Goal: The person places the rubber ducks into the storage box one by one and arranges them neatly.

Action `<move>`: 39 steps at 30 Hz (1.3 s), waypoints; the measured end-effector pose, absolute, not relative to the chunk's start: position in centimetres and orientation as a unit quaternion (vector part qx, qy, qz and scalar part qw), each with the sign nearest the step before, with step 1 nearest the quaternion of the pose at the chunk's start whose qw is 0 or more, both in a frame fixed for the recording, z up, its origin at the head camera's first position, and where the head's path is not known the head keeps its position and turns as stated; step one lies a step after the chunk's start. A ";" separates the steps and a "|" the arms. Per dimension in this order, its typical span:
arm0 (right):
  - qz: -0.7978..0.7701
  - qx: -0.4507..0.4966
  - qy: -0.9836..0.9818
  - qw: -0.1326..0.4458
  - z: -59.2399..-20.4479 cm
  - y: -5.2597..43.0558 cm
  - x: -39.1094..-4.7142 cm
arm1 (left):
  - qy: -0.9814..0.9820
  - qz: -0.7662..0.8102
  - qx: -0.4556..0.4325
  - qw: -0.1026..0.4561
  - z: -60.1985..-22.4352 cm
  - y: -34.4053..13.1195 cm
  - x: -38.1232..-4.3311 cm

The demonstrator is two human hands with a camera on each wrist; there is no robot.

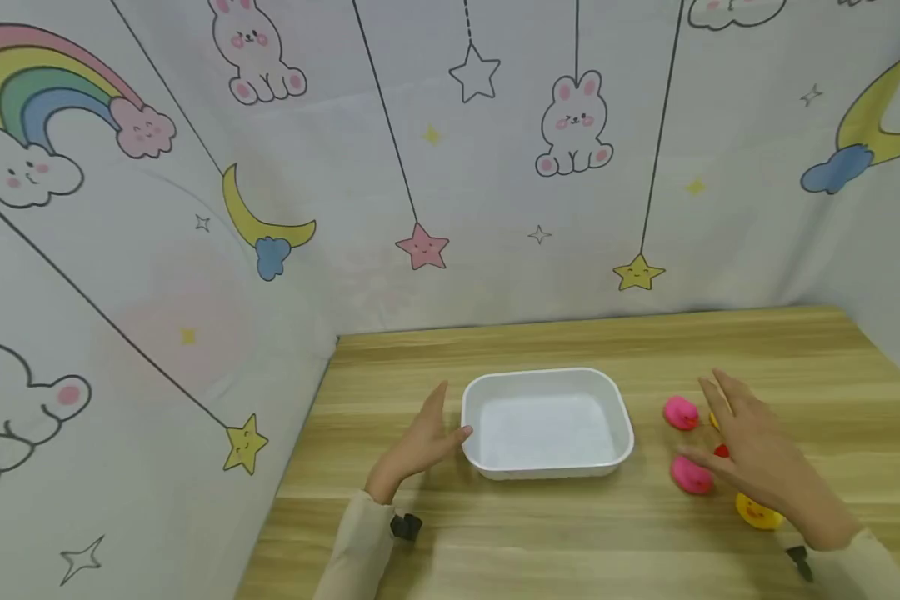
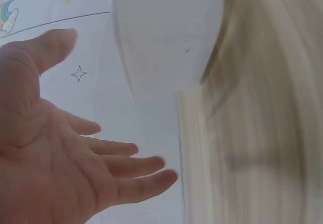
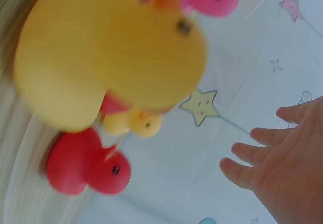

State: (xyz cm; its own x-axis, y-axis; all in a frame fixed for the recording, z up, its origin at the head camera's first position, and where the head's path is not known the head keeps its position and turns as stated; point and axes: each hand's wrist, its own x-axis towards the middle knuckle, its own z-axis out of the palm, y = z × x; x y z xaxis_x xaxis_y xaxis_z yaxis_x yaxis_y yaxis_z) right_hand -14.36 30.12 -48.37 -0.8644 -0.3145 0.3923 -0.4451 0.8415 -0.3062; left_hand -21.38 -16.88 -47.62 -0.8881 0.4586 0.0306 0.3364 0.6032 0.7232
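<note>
A white rectangular basin (image 1: 547, 473) stands on the wooden table, and its inside holds nothing. Beside its left end is my left hand (image 1: 417, 442), fingers spread; the left wrist view shows a gap between the thumb and the basin wall (image 2: 166, 42). My right hand (image 1: 757, 446) hovers over a group of toy ducks with its fingers extended, holding none. Around it lie a pink duck (image 1: 681, 412), another pink duck (image 1: 692, 475) and a yellow duck (image 1: 759, 512). A red duck (image 3: 88, 163) and a small yellow duck (image 3: 146, 123) are mostly hidden by the hand in the head view.
The wooden table (image 1: 555, 542) meets a white printed cloth (image 1: 495, 192) at the back and left side. Dark wrist straps show at both sleeves. Between the basin and the ducks lies a short stretch of bare tabletop.
</note>
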 end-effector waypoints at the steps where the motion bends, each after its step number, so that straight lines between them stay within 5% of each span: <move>1: 0.200 0.201 -0.944 0.168 -48.4 30.6 -14.4 | 0.888 0.395 0.219 0.086 -47.6 -16.9 -21.6; 10: 0.213 0.152 -0.955 0.138 -48.5 35.1 -14.2 | 0.848 0.484 0.153 0.152 -48.1 -17.1 -22.1; 23: 0.142 0.110 -0.982 0.057 -50.4 39.2 -14.0 | 0.802 0.557 0.146 0.156 -48.5 -16.6 -21.9; 39: 0.184 0.067 -0.980 0.047 -50.9 39.5 -13.8 | 0.746 0.638 0.104 0.162 -48.8 -15.3 -21.3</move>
